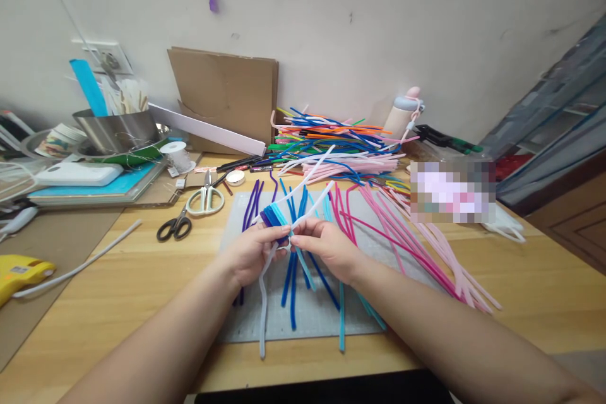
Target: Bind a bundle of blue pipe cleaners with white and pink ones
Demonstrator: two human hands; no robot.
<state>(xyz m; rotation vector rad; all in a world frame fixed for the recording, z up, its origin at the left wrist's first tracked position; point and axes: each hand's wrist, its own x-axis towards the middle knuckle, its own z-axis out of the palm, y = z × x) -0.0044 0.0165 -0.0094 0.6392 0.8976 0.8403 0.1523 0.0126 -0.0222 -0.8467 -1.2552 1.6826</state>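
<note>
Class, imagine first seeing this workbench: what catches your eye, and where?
Probably the left hand at the centre, gripping a blue and purple row of fuzzy stems beside the right hand, above the grey mat. Behind them lies a multicoloured heap of stems near the wall. A bright yellow tool sits at the left edge.

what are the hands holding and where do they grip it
A bundle of purple and blue fuzzy stems: the left hand pinches its lower edge, the right hand its right end, beside a white stem; which strands cannot be told.

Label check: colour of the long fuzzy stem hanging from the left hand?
Pale greyish-white fuzzy stem; head view.
</note>
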